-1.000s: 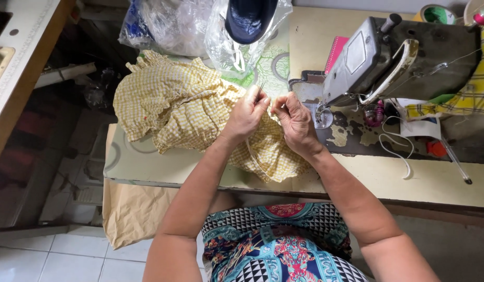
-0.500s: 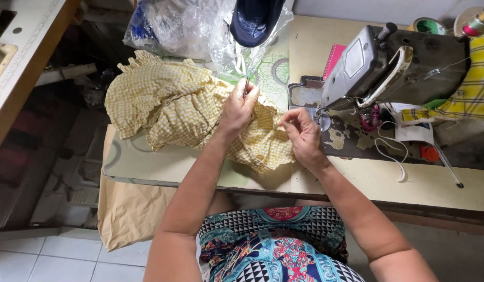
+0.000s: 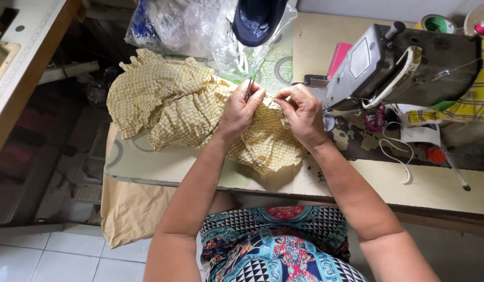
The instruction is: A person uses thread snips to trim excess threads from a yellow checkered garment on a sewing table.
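A yellow-and-white checked ruffled garment [image 3: 174,104] lies bunched on the sewing table [image 3: 163,167]. My left hand [image 3: 241,108] pinches a small thin metal tool, likely snips or tweezers [image 3: 249,86], over the fabric's edge. My right hand [image 3: 302,112] grips the same edge of cloth just to the right, fingers closed on it. Both hands sit close together, left of the grey sewing machine [image 3: 404,65].
Clear plastic bags [image 3: 195,26] and a dark blue cap [image 3: 257,18] lie at the back. A pink notebook [image 3: 340,56], thread and white cord [image 3: 396,151] sit by the machine. Brown paper [image 3: 130,209] hangs off the table's front left. Another wooden table [image 3: 17,68] stands left.
Both hands drew together again over the cloth's edge, the left hand moving down from its raised position. The camera view shifted slightly.
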